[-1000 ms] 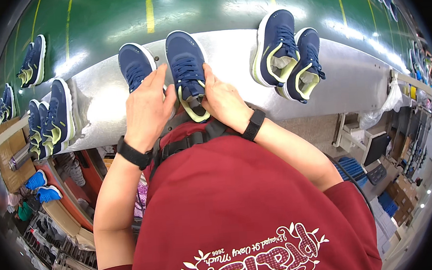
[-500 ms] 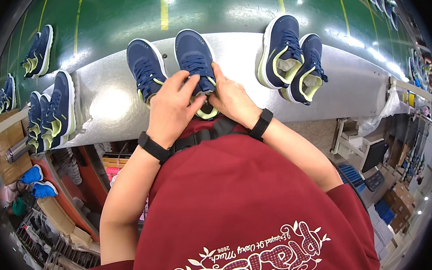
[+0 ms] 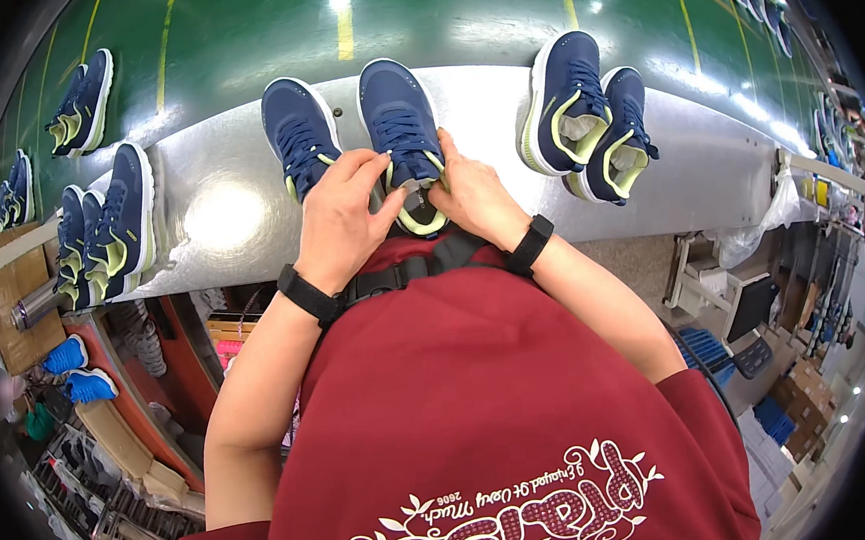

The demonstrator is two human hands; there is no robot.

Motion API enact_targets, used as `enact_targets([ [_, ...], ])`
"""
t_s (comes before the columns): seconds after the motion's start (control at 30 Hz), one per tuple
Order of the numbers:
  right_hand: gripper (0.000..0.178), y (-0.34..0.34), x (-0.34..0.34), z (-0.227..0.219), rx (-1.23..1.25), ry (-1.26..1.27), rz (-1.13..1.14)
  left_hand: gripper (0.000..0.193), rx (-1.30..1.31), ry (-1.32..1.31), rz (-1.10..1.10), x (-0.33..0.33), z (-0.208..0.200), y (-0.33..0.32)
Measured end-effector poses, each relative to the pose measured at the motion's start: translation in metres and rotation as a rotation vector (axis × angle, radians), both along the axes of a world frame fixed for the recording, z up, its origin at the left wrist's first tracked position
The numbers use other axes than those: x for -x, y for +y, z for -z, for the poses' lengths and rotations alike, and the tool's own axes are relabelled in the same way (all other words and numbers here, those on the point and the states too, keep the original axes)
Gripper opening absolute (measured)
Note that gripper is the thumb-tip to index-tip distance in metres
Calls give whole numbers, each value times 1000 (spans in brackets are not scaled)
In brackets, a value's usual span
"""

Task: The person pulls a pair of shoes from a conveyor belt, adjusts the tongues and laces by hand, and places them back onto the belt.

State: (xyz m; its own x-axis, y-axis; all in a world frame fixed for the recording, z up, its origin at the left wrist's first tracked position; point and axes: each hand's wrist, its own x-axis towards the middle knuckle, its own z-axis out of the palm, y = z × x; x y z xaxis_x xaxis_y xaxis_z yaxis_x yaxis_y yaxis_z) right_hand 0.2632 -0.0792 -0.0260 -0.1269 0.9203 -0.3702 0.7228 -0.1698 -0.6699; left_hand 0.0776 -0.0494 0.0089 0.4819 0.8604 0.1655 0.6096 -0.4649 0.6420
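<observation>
Directly before me a navy sneaker (image 3: 397, 112) with lime-green lining stands on the metal worktop, toe pointing away. My left hand (image 3: 342, 216) pinches the left edge of its opening near the tongue, fingers and thumb bent. From the other side my right hand (image 3: 480, 198) grips the collar, forefinger along the upper and thumb at the opening. Pale stuffing shows inside the sneaker, under the tongue. A matching navy sneaker (image 3: 297, 124) stands just to its left, partly behind my left hand.
The metal worktop (image 3: 205, 166) borders a green conveyor belt (image 3: 246, 42) with yellow lines. One navy pair (image 3: 582, 109) rests on the right, another (image 3: 114, 227) on the left. More shoes (image 3: 85, 104) sit along the belt. A clear plastic bag (image 3: 763, 227) hangs at the right end.
My left fingers have moved off the laces and tongue to the left side of the opening, which shows more now. My right hand stays on the collar, its forefinger slightly shifted.
</observation>
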Motion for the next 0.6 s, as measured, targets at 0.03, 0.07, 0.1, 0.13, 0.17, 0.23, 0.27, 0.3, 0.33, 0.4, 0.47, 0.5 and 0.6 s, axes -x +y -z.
enact_targets([
  [0.03, 69, 0, 0, 1, -1, -2, -1, 32, -1, -2, -1, 2, -2, 2],
  [0.07, 69, -1, 0, 2, -24, -2, -2, 33, 128, -13, -13, 4, -5, 5],
  [0.1, 69, -1, -1, 3, -47, -3, -2, 33, 256, -25, -24, 5, -7, 6],
  [0.13, 69, 0, 0, 3, -48, -1, -7, 33, 255, -24, -29, 4, -6, 5],
  [0.17, 72, 0, 0, 4, -34, -5, 9, 32, 318, -149, -78, 0, -5, 4],
  [0.23, 75, 0, 1, 4, -17, -10, 27, 30, 382, -276, -125, -1, -4, 5],
  [0.27, 75, 1, 1, 3, -10, -10, 26, 27, 411, -239, -153, 1, -5, 8],
  [0.3, 75, 2, 1, 3, -3, -10, 26, 24, 439, -201, -180, 1, -6, 10],
  [0.33, 75, 2, 1, 4, -3, -12, 27, 21, 385, -154, -179, -1, -7, 10],
  [0.4, 74, 0, 0, 8, -38, -27, 11, 20, 391, -137, -176, -3, -6, 10],
  [0.47, 74, 1, 1, 8, -34, -28, 15, 20, 396, -117, -174, -4, -5, 14],
  [0.5, 74, 1, 1, 8, -30, -29, 19, 19, 426, -97, -187, -4, -6, 17],
  [0.6, 74, -1, 1, 9, -66, -17, 24, 19, 448, -43, -189, -9, -11, 24],
])
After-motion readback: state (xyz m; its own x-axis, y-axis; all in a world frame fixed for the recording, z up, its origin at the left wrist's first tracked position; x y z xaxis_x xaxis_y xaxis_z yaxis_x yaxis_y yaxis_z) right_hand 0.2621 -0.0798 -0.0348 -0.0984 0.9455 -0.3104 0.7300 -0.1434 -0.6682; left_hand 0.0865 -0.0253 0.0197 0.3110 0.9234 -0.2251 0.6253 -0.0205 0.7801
